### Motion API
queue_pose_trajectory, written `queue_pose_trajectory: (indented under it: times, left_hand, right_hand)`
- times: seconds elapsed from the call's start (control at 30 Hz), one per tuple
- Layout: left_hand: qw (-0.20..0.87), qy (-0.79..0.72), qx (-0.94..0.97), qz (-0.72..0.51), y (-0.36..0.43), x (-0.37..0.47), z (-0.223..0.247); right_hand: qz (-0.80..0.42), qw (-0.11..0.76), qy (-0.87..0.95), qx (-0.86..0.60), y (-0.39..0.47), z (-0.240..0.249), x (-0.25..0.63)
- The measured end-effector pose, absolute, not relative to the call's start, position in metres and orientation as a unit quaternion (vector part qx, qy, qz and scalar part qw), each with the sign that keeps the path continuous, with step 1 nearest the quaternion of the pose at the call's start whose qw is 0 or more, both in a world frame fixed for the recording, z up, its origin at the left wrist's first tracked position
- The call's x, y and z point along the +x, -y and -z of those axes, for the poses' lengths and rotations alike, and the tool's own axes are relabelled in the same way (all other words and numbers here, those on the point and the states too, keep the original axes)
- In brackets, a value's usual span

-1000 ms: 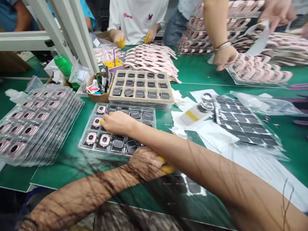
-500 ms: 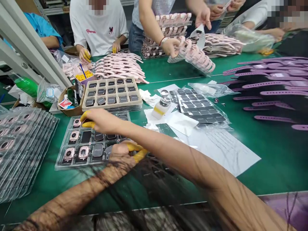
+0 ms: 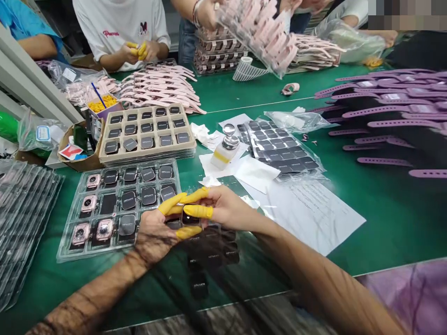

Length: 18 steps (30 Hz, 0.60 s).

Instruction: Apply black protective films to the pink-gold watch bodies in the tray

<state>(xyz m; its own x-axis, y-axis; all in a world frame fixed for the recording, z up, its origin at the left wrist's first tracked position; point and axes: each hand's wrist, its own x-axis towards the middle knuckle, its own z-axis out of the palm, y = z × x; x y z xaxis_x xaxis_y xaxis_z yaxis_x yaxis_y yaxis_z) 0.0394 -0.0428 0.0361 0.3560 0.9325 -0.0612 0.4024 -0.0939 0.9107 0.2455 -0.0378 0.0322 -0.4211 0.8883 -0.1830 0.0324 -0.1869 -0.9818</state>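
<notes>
My left hand (image 3: pixel 155 232) and my right hand (image 3: pixel 230 209), both with yellow finger cots, meet in front of me around a small watch case (image 3: pixel 190 215). Its dark screen faces up between the fingertips, and the fingers hide most of its rim. Just to the left lies a clear plastic tray (image 3: pixel 68 242); pink watch cases (image 3: pixel 104 229) fill part of its left side, and black square pieces (image 3: pixel 128 200) sit in many other pockets. Several dark squares (image 3: pixel 199 284) lie on the table below my hands.
A beige tray of black squares (image 3: pixel 146 142) stands behind. Right of it are a pump bottle (image 3: pixel 225 151), bagged black squares (image 3: pixel 282 149) and a paper sheet (image 3: pixel 310 214). Stacked clear trays (image 3: pixel 28 223) flank the left; purple straps (image 3: pixel 391 123) spread right. Co-workers handle pink straps (image 3: pixel 258 32) across the table.
My right hand has moved from the clear tray's back left to meet my left hand, and both now hold the watch case. Across the table, a co-worker's tray of pink straps has risen.
</notes>
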Motion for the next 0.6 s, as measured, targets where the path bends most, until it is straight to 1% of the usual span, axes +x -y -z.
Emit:
queue_pose_trajectory:
  times: [0.07,0.17,0.27,0.33,0.47,0.6]
  left_hand:
    - [0.516,-0.502,0.630,-0.291,0.043,0.041,-0.035]
    - [0.588,-0.484,0.570,-0.308,0.043,0.041,-0.028]
    - [0.623,-0.468,0.530,-0.334,0.044,0.038,-0.017]
    - [0.593,-0.482,0.544,-0.347,0.046,0.035,-0.014]
    - [0.469,-0.505,0.646,-0.327,0.050,0.035,-0.022]
    - [0.423,-0.497,0.680,-0.334,0.052,0.038,-0.032]
  right_hand:
    - [-0.630,0.344,0.563,-0.409,0.037,-0.030,0.245]
    - [-0.565,0.352,0.626,-0.406,0.037,-0.028,0.248]
    - [-0.534,0.362,0.634,-0.426,0.038,-0.024,0.248]
    - [-0.511,0.369,0.640,-0.439,0.039,-0.020,0.245]
    - [-0.383,0.358,0.720,-0.455,0.041,-0.018,0.243]
    - [-0.287,0.335,0.788,-0.430,0.046,-0.022,0.244]
